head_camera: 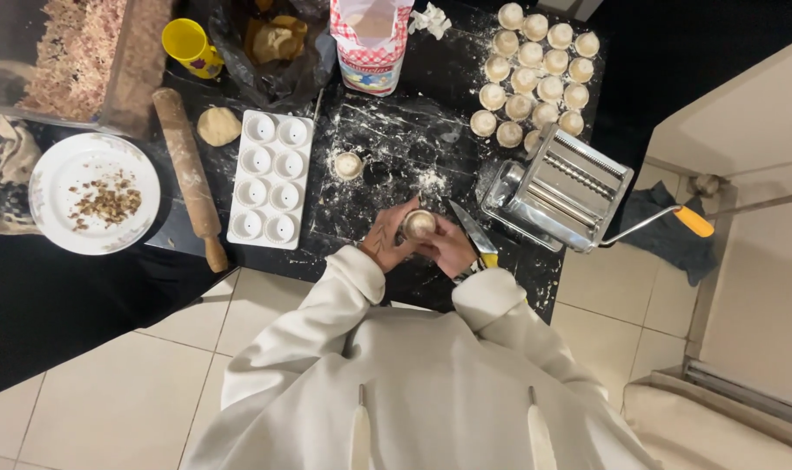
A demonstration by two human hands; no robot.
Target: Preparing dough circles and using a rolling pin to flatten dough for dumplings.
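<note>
You are standing at the floured black bench (pixel 396 148), with the pasta machine (pixel 557 187) sitting just right of your hands and the white mould tray (pixel 268 178) lying to their left. Your left hand (pixel 385 239) and right hand (pixel 448 248) are closing their grip around a small dough cup (pixel 419 224), and a knife (pixel 473 233) is lying beside your right wrist, its handle partly hidden.

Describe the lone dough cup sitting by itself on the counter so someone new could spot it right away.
Start at the white plastic mould tray on the black floured counter. Just right of it, above both hands, sits one small dough cup. Unlike the clustered cups near the pasta machine, it stands alone in a flour patch.
</note>
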